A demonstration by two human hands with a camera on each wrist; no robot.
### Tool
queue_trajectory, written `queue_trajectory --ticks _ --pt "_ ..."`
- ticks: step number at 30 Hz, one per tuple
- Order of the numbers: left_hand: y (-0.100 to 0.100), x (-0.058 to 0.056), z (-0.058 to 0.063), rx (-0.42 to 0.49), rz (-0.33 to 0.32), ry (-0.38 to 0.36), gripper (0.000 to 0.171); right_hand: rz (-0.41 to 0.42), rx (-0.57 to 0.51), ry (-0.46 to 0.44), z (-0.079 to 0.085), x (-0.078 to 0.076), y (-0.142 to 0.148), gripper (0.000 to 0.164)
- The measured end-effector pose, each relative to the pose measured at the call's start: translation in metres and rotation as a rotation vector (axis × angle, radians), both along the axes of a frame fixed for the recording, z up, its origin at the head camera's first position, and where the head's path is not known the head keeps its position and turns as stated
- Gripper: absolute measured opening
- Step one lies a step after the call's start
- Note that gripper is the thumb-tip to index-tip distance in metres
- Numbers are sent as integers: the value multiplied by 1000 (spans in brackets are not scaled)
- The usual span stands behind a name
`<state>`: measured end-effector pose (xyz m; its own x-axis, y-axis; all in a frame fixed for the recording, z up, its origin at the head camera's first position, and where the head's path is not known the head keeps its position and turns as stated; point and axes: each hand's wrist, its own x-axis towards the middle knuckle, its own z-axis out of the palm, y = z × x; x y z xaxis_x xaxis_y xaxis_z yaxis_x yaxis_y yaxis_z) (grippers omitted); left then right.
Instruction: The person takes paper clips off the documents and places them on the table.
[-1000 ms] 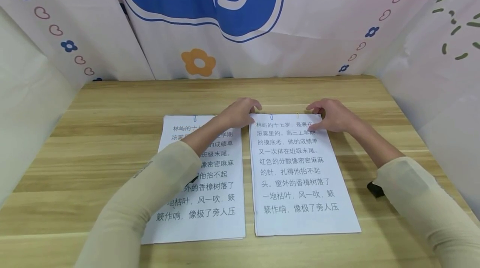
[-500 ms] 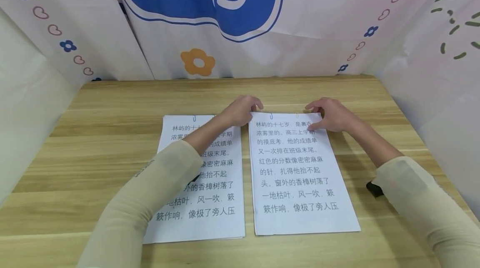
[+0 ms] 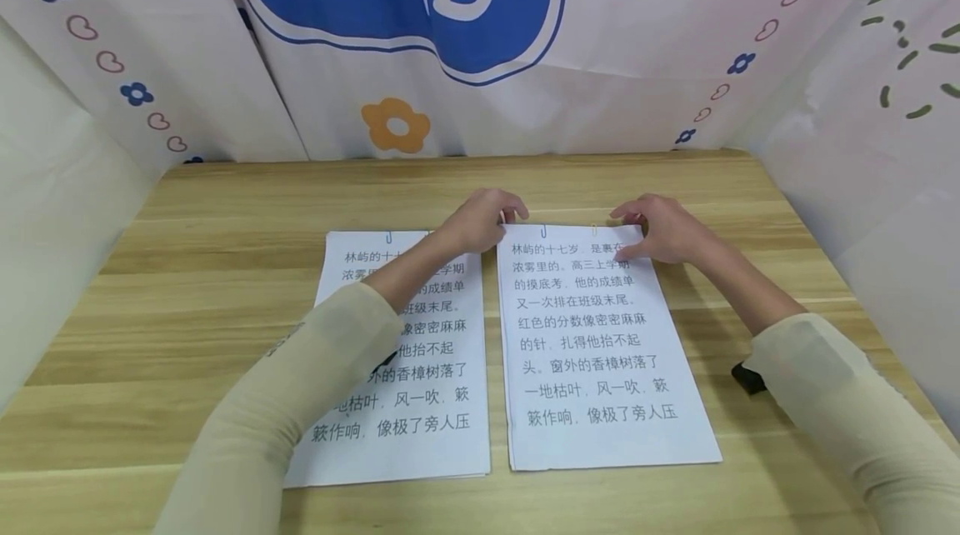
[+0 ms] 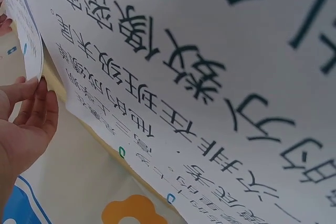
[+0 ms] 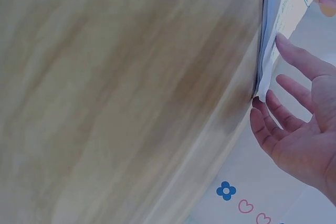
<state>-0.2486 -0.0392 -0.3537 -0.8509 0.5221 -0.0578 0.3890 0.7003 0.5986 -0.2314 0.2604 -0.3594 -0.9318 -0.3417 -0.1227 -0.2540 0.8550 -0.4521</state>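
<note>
Two stacks of printed white paper lie side by side on the table, the right stack (image 3: 592, 443) and the left stack (image 3: 420, 456). My left hand (image 3: 480, 222) pinches the right stack's top left corner; the left wrist view shows thumb and fingers on that corner. At the top right corner my right hand (image 3: 663, 231) holds the same stack, thumb on the face and fingers round the edge, as the right wrist view shows. A blue paper clip (image 3: 543, 231) and a yellow paper clip (image 3: 594, 230) sit on its top edge. My left forearm covers part of the left stack.
A blue paper clip (image 4: 171, 198) and a green paper clip (image 4: 122, 152) sit on the left stack's top edge. Wood-grain tabletop (image 3: 172, 243) surrounds both stacks. A patterned white cloth (image 3: 600, 110) hangs along the back edge, with white side walls left and right.
Both hands stay at the right stack's top corners. The stack's top left corner and the left hand have shifted up very slightly; otherwise little differs.
</note>
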Motion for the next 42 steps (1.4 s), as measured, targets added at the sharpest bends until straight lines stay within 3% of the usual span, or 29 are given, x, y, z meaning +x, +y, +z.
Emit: queue_trajectory --ticks 21,31,42 --pt "-2 2 1 67 -13 14 44 -12 2 30 -1 2 3 69" --pt "-3 2 1 77 -22 31 44 -102 -51 10 0 2 8 44" --pt "-3 2 1 95 8 20 40 -114 -111 76 -1 0 11 30"
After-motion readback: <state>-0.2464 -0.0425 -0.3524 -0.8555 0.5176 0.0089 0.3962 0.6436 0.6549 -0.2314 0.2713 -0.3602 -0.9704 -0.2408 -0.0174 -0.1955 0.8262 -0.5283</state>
